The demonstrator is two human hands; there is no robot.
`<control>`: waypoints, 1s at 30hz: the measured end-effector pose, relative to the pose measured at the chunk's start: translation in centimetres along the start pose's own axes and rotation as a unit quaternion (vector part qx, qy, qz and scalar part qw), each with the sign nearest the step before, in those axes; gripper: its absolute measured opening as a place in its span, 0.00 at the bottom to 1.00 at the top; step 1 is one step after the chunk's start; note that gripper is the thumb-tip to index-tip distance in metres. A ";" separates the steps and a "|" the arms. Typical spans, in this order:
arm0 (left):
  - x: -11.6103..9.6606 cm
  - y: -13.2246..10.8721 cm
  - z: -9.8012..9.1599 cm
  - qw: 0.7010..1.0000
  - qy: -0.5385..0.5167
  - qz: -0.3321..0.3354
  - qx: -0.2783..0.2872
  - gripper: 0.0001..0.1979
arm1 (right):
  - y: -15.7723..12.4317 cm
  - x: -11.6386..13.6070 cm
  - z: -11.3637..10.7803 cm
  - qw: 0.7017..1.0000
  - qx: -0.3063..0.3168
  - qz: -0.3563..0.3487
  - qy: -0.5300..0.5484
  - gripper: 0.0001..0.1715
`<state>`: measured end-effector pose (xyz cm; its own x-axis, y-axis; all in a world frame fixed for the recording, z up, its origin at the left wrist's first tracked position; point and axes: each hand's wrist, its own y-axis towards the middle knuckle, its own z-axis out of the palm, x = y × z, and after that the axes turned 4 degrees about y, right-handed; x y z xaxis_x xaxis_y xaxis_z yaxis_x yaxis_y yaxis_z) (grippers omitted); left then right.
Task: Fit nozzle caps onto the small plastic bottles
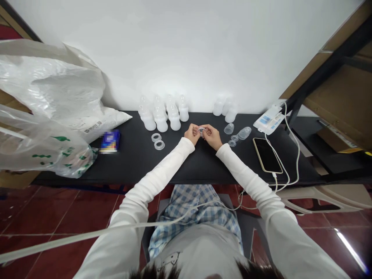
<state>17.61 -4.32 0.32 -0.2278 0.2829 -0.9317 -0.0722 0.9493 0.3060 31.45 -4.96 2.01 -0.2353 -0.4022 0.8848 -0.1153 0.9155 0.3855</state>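
Observation:
Near the middle of the black table, my left hand (192, 134) and my right hand (211, 135) meet, both closed on a small clear ring (201, 131). Fingers cover part of it. Two loose rings (159, 145) lie to the left of my hands. Behind them stand several white bottles with clear domed tops (174, 116). White bottles without such tops (231, 115) stand at the back, right of centre. Clear caps (244, 133) and smaller clear rings (232, 143) lie to the right of my right hand.
Large plastic bags (49, 85) and a blue packet (110, 141) occupy the left side. On the right lie a phone (267, 155) with a white cable (297, 162) and a white and blue pack (269, 119). A wall rises behind.

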 end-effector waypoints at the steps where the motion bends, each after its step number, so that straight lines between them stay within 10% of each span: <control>1: -0.1 -0.1 0.0 1.000 0.010 0.006 -0.001 0.10 | -0.1 0.2 0.0 1.000 -0.013 -0.013 -0.023 0.22; 11: -0.7 0.0 -0.1 0.994 -0.102 0.035 0.016 0.11 | 0.5 0.4 -1.7 0.989 0.036 0.048 0.133 0.41; 15: -1.3 0.6 0.8 0.984 -0.144 0.086 0.054 0.11 | 1.0 1.5 -3.3 0.982 0.045 0.074 0.166 0.32; 25: -1.3 10.8 10.0 0.998 -0.030 -0.034 -0.042 0.22 | 1.6 1.9 -7.3 0.946 -0.317 -0.054 -0.050 0.26; 30: -1.6 13.9 13.8 0.997 0.033 -0.013 -0.064 0.23 | 1.3 1.9 -7.6 0.920 -0.383 -0.038 -0.076 0.24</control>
<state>30.39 10.32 3.39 -0.2879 0.2450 -0.9258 -0.2021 0.9294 0.3088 38.20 -4.41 6.19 -0.3936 -0.4086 0.8235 0.5629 0.6011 0.5673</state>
